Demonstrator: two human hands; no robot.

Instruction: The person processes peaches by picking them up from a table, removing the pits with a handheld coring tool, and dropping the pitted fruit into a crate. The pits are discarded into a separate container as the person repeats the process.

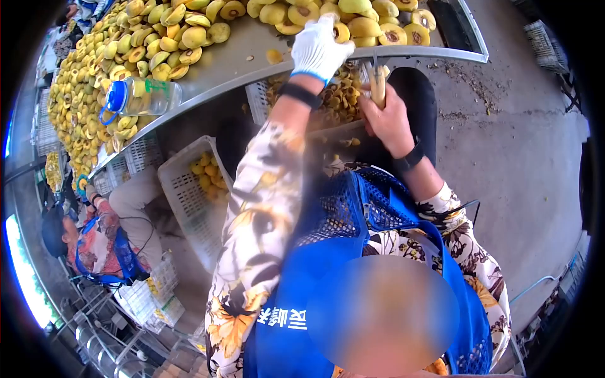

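Note:
My left hand (320,47), in a white knitted glove, reaches over the table edge to the halved yellow peaches (392,34), several showing brown pits. Its thumb stands apart from the fingers, which touch the fruit; nothing is plainly held. My right hand (392,120) is bare and closed around the light wooden handle of a pitting knife (378,88). The thin metal blade points up toward the table edge; its exact shape is hard to make out. Below both hands, a crate holds many cut peach pieces (343,94).
A large heap of peach halves (145,47) covers the table's left side. A blue-capped water bottle (142,96) lies near the metal table edge (208,93). A white crate (189,183) with yellow fruit stands left of my legs. A co-worker (101,242) sits farther left.

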